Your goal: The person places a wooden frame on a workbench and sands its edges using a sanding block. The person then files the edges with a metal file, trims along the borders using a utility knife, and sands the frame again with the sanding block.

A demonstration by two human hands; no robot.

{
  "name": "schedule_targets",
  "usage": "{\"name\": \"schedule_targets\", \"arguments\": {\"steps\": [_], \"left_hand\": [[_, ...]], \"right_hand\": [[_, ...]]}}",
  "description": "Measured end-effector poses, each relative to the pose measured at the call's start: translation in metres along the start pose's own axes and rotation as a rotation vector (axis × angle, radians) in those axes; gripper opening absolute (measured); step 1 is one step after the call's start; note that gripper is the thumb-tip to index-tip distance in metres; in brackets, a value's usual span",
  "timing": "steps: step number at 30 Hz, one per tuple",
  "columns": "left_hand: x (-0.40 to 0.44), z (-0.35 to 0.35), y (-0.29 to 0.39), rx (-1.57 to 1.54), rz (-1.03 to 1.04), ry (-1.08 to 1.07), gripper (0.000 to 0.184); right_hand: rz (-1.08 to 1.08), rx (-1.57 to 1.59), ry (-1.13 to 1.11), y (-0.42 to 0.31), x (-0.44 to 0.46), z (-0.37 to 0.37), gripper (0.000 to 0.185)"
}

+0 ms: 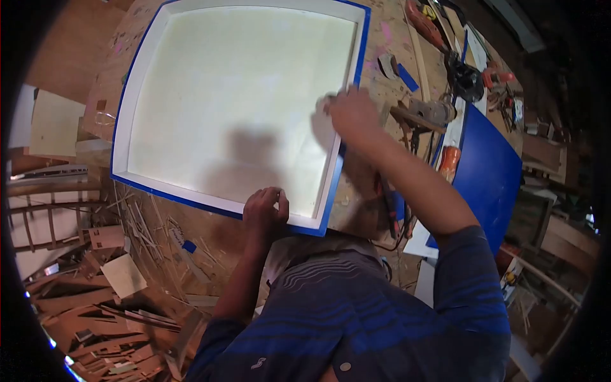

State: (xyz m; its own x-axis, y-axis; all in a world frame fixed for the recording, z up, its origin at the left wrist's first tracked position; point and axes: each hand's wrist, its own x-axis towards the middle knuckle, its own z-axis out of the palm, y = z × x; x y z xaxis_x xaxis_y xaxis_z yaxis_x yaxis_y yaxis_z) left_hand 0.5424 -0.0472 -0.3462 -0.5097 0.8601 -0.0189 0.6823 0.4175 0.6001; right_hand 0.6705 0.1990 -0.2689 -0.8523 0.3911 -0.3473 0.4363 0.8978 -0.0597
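A large shallow white tray-like panel with a raised rim and blue outer edge [191, 200] lies on the wooden workbench. At its near edge, my left hand [266, 209] has its fingers curled over the rim. My right hand [351, 114] is closed over the right rim, its fingertips reaching to the inner side. Whether either hand holds anything besides the rim is too small to make out. Shadows fall across the pale inner surface.
Right of the panel lie a clamp-like tool [439, 113], a blue strip [408, 77], an orange-handled tool [449, 160] and a large blue sheet [493, 172]. Wood scraps [121, 347] cover the lower left. A pale square piece [124, 275] lies there too.
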Motion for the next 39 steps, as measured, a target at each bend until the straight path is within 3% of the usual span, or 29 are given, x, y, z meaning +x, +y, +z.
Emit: {"name": "schedule_targets", "arguments": {"steps": [2,4,6,8,10,11,14,17,20,22,23,26,30,32,34,37,39], "left_hand": [[0.002,-0.002,0.000,0.011,-0.009,-0.033,0.013],[0.001,-0.003,0.000,-0.009,-0.028,-0.041,0.015],[0.002,0.000,0.000,-0.035,-0.032,-0.029,0.017],[0.000,0.001,-0.001,-0.049,-0.016,-0.010,0.019],[0.000,-0.002,-0.001,-0.023,0.000,-0.038,0.020],[0.000,-0.002,0.000,-0.013,0.006,-0.053,0.020],[-0.001,-0.001,-0.003,0.005,-0.006,-0.122,0.020],[-0.002,0.001,-0.011,-0.016,0.023,-0.130,0.021],[-0.004,0.003,-0.017,-0.094,0.080,-0.091,0.021],[-0.005,-0.003,-0.022,-0.169,0.100,-0.206,0.021],[-0.003,-0.005,-0.024,-0.208,0.112,-0.263,0.021],[-0.003,-0.021,-0.032,-0.218,0.270,-0.450,0.023],[-0.006,-0.049,-0.056,-0.234,0.535,-0.633,0.025],[-0.005,-0.054,-0.061,-0.240,0.582,-0.633,0.030],[-0.006,-0.044,-0.060,-0.263,0.678,-0.610,0.033],[-0.010,-0.021,-0.029,-0.265,0.732,-0.676,0.031],[-0.008,-0.008,-0.015,-0.328,0.748,-0.719,0.031]], "right_hand": [[0.024,-0.066,0.121,0.002,-0.001,-0.001,0.020],[0.059,0.053,0.026,-0.031,-0.019,0.031,0.022],[-0.249,0.011,0.153,-0.072,-0.076,0.065,0.028],[-0.218,0.069,0.079,-0.072,-0.078,0.052,0.025],[0.006,0.049,0.097,-0.055,-0.040,0.055,0.023],[0.098,-0.095,0.255,-0.039,-0.025,0.053,0.020],[0.068,-0.180,0.169,-0.062,-0.048,0.046,0.022],[-0.119,0.010,0.087,-0.091,-0.090,0.063,0.027],[-0.036,0.070,0.102,-0.085,-0.090,0.049,0.031],[0.194,-0.129,0.258,-0.091,-0.079,0.052,0.032],[0.228,-0.199,0.222,-0.103,-0.080,0.054,0.030],[0.127,-0.033,0.093,-0.151,-0.104,0.082,0.032],[0.432,0.364,0.114,-0.148,-0.137,0.054,0.042],[0.718,0.563,0.573,-0.159,-0.166,0.044,0.057],[1.021,0.529,0.804,-0.184,-0.199,0.070,0.062],[1.238,1.047,1.043,-0.257,-0.237,0.109,0.066],[1.371,1.083,1.065,-0.319,-0.248,0.132,0.063]]}}
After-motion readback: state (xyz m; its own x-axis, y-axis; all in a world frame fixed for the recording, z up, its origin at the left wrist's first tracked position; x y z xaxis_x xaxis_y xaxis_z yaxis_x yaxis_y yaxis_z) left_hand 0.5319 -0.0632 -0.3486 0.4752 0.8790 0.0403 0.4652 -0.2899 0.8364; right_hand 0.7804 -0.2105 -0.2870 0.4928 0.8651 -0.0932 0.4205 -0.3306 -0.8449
